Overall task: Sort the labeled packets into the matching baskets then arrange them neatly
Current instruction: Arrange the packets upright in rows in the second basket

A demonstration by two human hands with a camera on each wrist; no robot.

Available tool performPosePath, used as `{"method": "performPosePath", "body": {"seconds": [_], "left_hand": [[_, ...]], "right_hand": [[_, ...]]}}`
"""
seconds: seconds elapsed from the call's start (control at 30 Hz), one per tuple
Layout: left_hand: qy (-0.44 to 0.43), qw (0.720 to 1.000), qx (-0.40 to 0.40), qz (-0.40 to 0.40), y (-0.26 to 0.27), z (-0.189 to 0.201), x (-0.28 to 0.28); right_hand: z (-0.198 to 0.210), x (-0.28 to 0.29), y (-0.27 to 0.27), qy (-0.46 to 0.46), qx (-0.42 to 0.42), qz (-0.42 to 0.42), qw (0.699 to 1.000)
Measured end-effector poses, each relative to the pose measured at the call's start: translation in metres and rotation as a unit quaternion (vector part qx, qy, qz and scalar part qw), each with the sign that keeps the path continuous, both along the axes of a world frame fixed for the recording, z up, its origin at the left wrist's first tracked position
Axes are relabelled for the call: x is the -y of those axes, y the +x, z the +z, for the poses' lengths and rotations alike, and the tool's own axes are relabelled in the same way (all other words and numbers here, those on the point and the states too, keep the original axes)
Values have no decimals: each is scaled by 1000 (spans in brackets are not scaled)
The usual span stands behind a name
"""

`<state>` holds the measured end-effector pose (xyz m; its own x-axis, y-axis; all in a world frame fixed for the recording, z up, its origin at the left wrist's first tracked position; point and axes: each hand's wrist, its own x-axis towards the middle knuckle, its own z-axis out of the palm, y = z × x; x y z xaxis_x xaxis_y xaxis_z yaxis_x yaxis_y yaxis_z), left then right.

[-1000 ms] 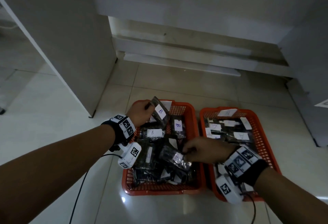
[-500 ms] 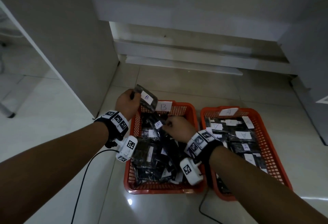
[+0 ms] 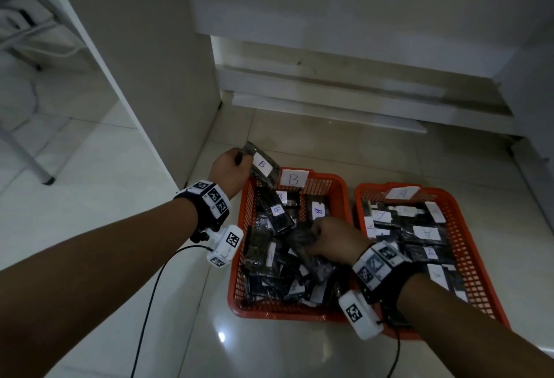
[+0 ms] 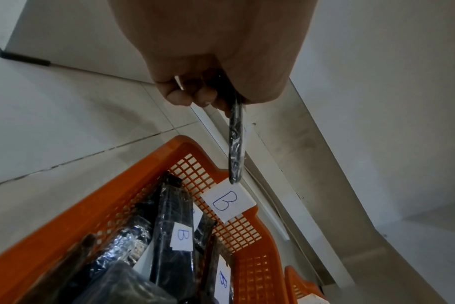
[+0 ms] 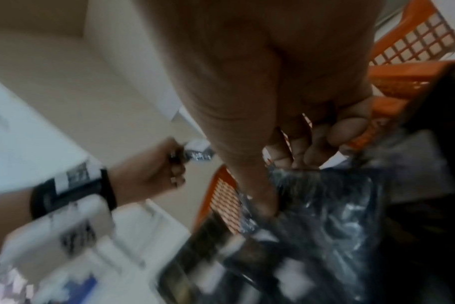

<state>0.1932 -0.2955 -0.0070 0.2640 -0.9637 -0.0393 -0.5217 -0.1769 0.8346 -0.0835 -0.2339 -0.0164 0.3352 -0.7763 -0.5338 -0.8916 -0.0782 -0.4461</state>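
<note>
Two orange baskets sit side by side on the floor. The left basket (image 3: 341,198) carries a B tag (image 3: 293,179) and is heaped with dark packets labeled B. The right basket (image 3: 461,228) carries an A tag (image 3: 401,192) and holds A packets. My left hand (image 3: 230,168) grips a dark B packet (image 3: 260,165) above that basket's far left corner; the left wrist view shows it edge-on (image 4: 236,144). My right hand (image 3: 332,240) is inside the B basket, pinching a crinkly dark packet (image 3: 302,240), seen blurred in the right wrist view (image 5: 322,205).
A white cabinet panel (image 3: 144,72) stands close on the left of the B basket. A wall ledge (image 3: 329,108) runs behind both baskets. Glossy tiled floor (image 3: 90,198) spreads to the left and front. A chair leg (image 3: 33,162) stands far left.
My right hand went from the pile's near side to the far part of the B basket, then drew back to its middle onto another packet. My left hand lifted its B packet toward the far corner.
</note>
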Motion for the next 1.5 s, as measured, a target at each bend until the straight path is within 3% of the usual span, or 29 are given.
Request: {"method": "performPosePath", "body": {"seconds": [0.2,0.37,0.47,0.6,0.7,0.8,0.97,1.17,1.27,1.37,1.5], "left_hand": [[-8,1000,-13,9,3,1,-4],[-13,999,-20,32,24,-1,-6],[4,999,-10,33,38,-1,-11],[9,1000,-8,16,42,-15,-15],[10,1000,4,9,32,-17,-13],[3,1000,31,-2,22,-10,-11],[-9,1000,9,-23,11,-13,-7],[-9,999,19,-35,9,-13,-12],[-9,1000,2,-30,13,-10,-13],[-15,1000,-8,-10,18,-8,-13],[-2,1000,-7,-5,24,-6,-16]], "right_hand": [[13,38,27,15,67,-75,995],[3,68,72,-49,81,-43,995],[-3,74,74,-70,48,-22,996],[7,62,36,-100,-13,26,995],[15,45,1,-41,-133,98,985],[18,32,-17,-23,-169,158,973],[21,16,-21,-95,-225,198,949],[7,10,-25,-60,-161,117,978],[24,26,-24,-26,-121,15,992],[45,40,-14,-34,-95,-29,995],[47,59,19,-49,45,-97,993]]}}
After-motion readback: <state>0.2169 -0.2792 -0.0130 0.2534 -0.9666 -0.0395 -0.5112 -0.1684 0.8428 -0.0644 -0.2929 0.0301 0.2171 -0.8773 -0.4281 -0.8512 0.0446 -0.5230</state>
